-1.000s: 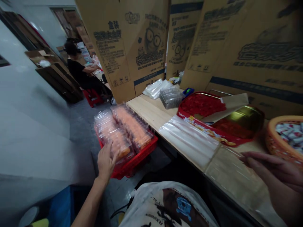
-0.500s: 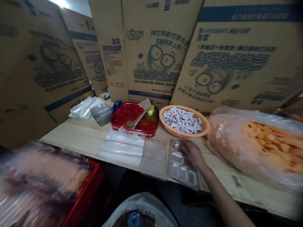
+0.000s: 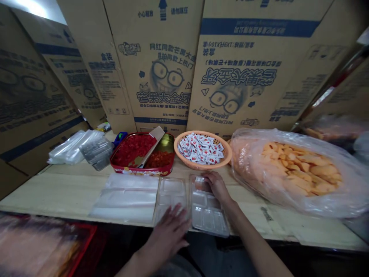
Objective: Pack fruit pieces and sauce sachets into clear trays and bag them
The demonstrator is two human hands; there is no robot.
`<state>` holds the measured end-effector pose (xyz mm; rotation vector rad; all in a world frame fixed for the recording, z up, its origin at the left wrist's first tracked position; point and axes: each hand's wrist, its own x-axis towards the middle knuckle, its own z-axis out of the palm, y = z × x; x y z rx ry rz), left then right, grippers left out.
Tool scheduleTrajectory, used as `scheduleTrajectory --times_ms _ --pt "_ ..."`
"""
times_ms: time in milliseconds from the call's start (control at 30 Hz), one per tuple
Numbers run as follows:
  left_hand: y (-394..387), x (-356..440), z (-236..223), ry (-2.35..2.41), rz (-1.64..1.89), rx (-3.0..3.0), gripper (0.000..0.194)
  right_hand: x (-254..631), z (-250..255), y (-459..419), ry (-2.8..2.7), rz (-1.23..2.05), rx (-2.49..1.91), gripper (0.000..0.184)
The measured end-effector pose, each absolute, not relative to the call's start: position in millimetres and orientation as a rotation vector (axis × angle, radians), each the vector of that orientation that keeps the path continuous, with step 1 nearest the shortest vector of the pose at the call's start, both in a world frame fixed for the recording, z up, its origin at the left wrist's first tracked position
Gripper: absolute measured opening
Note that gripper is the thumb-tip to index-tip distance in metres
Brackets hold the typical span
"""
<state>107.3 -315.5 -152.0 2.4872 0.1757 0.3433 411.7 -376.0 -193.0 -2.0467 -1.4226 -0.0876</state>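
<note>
Two clear plastic compartment trays lie side by side near the table's front edge. My left hand, slightly blurred, is over the lower part of the left tray, fingers spread and holding nothing I can see. At the top of the right tray is my right hand, its fingers bent and pressed together. Something pinkish-brown shows in the top compartment by those fingertips; whether they grip it I cannot make out. The right tray's lower compartments hold nothing visible.
Clear plastic sleeves lie left of the trays. Behind stand a red tin of red food with a cardboard strip, and an orange basket of small sachets. A big bag of yellow-orange chips is right; a red crate is lower left.
The view has turned to the right. My left hand has come in over the left tray with spread fingers. My right hand stays at the top of the right tray.
</note>
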Motion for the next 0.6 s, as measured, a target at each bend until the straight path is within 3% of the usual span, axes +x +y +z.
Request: scheduleTrajectory --times_ms 133,267,433,600 --pt "-328.7 168.5 -170.7 0.047 0.238 2.291 0.056 416.6 -197.1 -376.3 -1.441 -0.141 -2.047 0.026" --pt "-326.5 174.4 -186.6 0.034 0.275 2.308 0.053 419.2 -197.0 -378.0 -1.464 -0.17 -2.042 0.027" --pt "-326.9 170.2 -189.0 -0.006 0.051 2.518 0.048 416.8 -183.9 -386.4 -1.533 -0.331 -1.836 0.026" --pt "-333.6 177.7 -178.1 0.304 0.425 2.075 0.062 403.5 -160.9 -395.1 -1.484 -0.438 -1.706 0.028"
